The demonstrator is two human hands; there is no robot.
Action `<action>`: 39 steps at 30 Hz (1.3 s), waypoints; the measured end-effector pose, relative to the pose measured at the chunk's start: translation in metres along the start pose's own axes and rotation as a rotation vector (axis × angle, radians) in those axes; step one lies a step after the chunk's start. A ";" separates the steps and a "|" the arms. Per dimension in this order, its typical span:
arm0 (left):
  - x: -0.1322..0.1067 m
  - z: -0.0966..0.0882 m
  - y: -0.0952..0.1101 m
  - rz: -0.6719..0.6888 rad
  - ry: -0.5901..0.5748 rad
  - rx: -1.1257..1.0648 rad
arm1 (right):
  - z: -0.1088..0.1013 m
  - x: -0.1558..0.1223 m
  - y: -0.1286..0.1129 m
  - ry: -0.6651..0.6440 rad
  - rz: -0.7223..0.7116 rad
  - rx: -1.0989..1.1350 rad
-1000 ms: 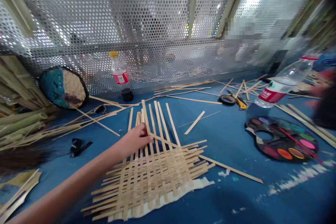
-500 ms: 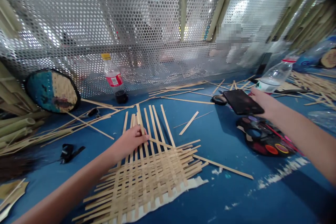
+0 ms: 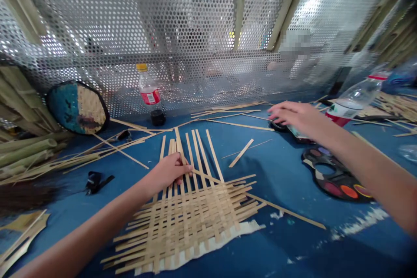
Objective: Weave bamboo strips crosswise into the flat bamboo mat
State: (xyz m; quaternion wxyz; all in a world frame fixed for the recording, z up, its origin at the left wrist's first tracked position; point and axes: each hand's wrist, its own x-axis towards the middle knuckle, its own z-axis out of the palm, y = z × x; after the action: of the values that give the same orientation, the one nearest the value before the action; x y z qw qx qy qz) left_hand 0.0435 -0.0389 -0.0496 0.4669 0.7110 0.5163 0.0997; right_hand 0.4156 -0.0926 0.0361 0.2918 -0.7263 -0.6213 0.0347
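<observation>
A partly woven mat of pale bamboo strips [image 3: 192, 213] lies before me, with the upper ends of its lengthwise strips loose and fanned out. My left hand [image 3: 171, 169] is closed among those ends, pinching a crosswise bamboo strip [image 3: 206, 177] that slants down to the right. One upright strip passes by its fingers. My right hand [image 3: 296, 115] is stretched out at the right, palm down with its fingers apart. Beneath it is a phone [image 3: 298, 135], mostly hidden by the hand, beside a dark roll [image 3: 277, 126].
A paint palette [image 3: 335, 178] sits below my right forearm. Behind stand a cola bottle [image 3: 151, 95] and a tilted clear bottle [image 3: 353, 100], near a perforated metal screen [image 3: 195, 61]. Loose strips, a painted round panel [image 3: 78, 108] and black tape [image 3: 96, 182] lie around.
My right hand has let go of the phone, which is now lower under the hand, and its fingers have spread. The view has shifted slightly left. My left hand keeps its pinch.
</observation>
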 end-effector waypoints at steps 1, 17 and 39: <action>-0.001 0.000 0.000 0.009 0.006 0.001 | 0.007 -0.010 -0.022 -0.109 -0.093 0.050; 0.003 -0.005 -0.004 0.092 -0.052 0.077 | 0.143 -0.038 -0.128 -0.611 -0.538 -0.060; -0.015 -0.005 0.008 0.249 0.130 0.020 | 0.125 -0.039 -0.128 -0.519 -0.484 0.076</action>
State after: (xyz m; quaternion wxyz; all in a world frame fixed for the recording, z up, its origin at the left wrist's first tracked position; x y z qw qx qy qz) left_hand 0.0386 -0.0487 -0.0353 0.4092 0.7664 0.4540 0.1974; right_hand 0.2421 -0.0737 -0.0197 0.1510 -0.5137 -0.8271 0.1712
